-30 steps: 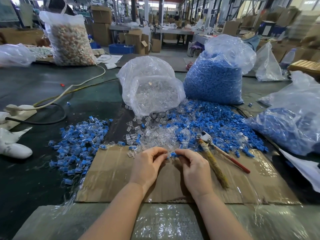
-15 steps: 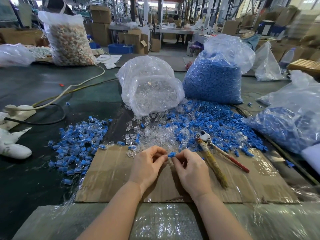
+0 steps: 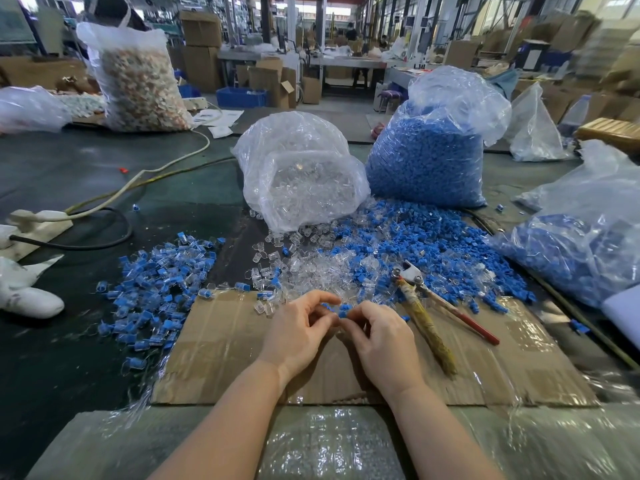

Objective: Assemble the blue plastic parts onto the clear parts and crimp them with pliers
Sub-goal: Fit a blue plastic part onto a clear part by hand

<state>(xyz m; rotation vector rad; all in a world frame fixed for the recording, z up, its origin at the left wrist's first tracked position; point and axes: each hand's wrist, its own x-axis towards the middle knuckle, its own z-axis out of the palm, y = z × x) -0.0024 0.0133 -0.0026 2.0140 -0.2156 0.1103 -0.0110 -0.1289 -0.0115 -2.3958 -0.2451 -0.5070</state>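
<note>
Over the cardboard (image 3: 225,344), the left hand (image 3: 298,336) and right hand (image 3: 381,341) meet, the fingertips of both pinching 1 blue part (image 3: 343,310). Bare cardboard lies left of them. Pliers (image 3: 433,306) lie just right, jaws at the pile (image 3: 398,251) edge. Behind stand the clear bag (image 3: 304,174) and blue bag (image 3: 429,157).

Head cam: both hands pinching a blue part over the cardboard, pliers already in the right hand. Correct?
Not quite. The head view shows the left hand and right hand pinching the blue part over the cardboard, but the pliers lie on the cardboard right of the right hand, unheld.
</note>
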